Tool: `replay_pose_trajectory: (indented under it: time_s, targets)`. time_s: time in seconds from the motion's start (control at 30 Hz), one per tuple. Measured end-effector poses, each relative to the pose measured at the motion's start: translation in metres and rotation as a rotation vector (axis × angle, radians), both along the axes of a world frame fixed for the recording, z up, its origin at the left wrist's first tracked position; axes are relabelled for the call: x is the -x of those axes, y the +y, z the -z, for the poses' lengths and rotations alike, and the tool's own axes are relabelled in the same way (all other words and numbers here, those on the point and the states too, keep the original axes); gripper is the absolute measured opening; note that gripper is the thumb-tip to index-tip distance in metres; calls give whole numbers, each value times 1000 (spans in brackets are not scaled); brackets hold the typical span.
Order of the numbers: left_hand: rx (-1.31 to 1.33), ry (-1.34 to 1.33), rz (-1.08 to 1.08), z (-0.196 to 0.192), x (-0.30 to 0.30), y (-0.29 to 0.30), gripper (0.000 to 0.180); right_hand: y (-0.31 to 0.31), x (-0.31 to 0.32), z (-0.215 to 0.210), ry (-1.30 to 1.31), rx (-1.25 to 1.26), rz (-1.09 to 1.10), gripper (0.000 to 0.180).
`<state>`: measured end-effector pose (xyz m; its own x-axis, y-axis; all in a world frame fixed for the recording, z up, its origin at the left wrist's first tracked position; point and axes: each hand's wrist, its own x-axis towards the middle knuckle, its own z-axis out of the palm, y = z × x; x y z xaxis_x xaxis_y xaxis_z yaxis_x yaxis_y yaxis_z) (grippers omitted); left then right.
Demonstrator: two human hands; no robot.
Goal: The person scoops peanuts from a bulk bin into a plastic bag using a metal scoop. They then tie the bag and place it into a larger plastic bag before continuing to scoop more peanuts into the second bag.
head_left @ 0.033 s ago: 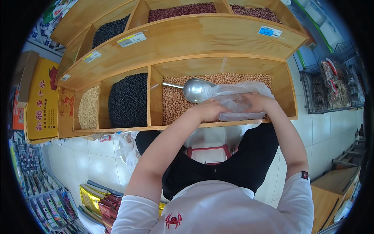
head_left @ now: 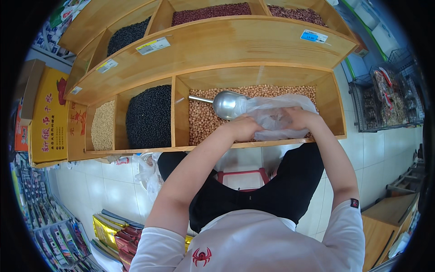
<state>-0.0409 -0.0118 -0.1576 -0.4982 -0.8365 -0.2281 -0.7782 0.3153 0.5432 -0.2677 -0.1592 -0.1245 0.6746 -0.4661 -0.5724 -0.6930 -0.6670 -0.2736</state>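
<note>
A clear plastic bag (head_left: 276, 129) lies over the light-brown peanuts or beans (head_left: 206, 124) in the wide right compartment. My left hand (head_left: 244, 128) is closed on the bag's near left side. At the bag's right side, my right hand (head_left: 297, 119) grips the bag, its fingers partly veiled by the plastic. What the bag holds is hard to make out. A metal scoop (head_left: 225, 105) rests on the beans just left of the bag, its handle pointing left and its front end covered by plastic. Neither hand touches the scoop's handle.
Left compartments hold black beans (head_left: 149, 115) and pale yellow beans (head_left: 103, 124). A raised wooden tier (head_left: 235, 43) with dark red beans stands behind. A yellow carton (head_left: 50, 118) is at the left, a wire basket (head_left: 362, 106) at the right, and a red-framed stool (head_left: 242, 172) below.
</note>
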Motion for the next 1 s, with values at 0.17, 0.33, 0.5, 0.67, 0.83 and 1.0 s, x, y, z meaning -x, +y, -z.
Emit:
replay_pose_trajectory:
  time_s: [0.17,0.33,0.5,0.67,0.83,1.0]
  targets:
    - [-96,-377,-50,-45,15,-9,25,-30,12,37,87,84,397,88]
    - [188,-268,-168,-26,2,1,30,-10,1,8,47,125,366,82]
    - [449,41,-102,-5,1,0,37,14,1,-15,56,188,29,81]
    - [-159,-121,26,20,2,-5,37,-15,24,46,234,-84,-31,79]
    - [-179,23,-39,5,0,-8,40,-12,10,36,203,-18,6,59]
    - [-68,188,-58,24,-4,-5,42,38,3,-50,-299,9,67,38]
